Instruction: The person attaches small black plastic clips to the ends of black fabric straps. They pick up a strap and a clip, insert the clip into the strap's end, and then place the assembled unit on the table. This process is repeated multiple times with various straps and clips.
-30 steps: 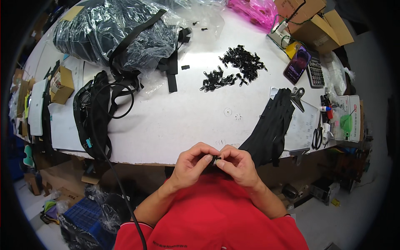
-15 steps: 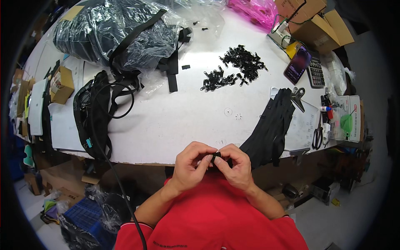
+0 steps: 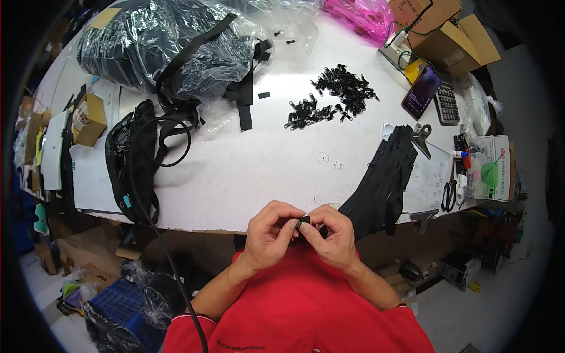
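Just off the table's near edge, my left hand [image 3: 271, 234] and my right hand [image 3: 333, 235] meet with thumbs and forefingers pinched. A small black piece [image 3: 304, 220] is between their fingertips; the fingers cover most of it, and its kind cannot be made out. Some black material also shows inside my right hand. Beside my right hand, a bunch of long black zipper tapes [image 3: 382, 179] lies on the table and droops over the edge. Farther off is a pile of small black zipper sliders [image 3: 344, 91], with a smaller cluster [image 3: 306, 112] at its left.
A metal bulldog clip [image 3: 421, 138] grips the tapes' far end. A phone [image 3: 421, 92], calculator [image 3: 447, 105], scissors [image 3: 449, 194] and open carton [image 3: 465, 44] are at the right. Plastic-wrapped dark bags [image 3: 165, 53] and a black bag [image 3: 126, 165] fill the left. A black cable [image 3: 165, 253] hangs there.
The small black piece has turned slightly between my fingertips. Both hands stay in nearly the same place; the whole view has shifted a little.
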### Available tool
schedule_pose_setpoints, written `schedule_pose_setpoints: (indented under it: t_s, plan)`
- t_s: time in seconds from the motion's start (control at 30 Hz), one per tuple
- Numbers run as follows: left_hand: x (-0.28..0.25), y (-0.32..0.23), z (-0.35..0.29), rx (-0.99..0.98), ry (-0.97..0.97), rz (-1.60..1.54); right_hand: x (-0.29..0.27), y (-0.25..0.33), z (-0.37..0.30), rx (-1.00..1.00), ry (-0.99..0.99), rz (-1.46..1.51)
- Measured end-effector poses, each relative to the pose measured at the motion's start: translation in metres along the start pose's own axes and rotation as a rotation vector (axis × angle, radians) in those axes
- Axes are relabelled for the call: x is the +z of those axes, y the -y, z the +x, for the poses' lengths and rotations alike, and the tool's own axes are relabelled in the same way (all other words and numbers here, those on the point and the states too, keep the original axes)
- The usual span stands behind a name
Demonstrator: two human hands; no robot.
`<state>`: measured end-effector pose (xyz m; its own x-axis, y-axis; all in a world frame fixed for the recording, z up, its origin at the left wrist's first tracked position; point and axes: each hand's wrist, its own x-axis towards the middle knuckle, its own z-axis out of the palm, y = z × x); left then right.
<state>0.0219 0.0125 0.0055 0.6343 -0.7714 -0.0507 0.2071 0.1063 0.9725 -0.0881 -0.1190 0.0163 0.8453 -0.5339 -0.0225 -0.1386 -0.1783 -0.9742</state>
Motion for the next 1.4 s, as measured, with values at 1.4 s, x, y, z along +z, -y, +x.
schedule_pose_setpoints:
  t_s: [1.4]
  plan:
    - [0.050, 0.034, 0.039, 0.125, 0.101, 0.447, -0.092, -0.025, 0.058, 0.442, -0.504, -0.989]
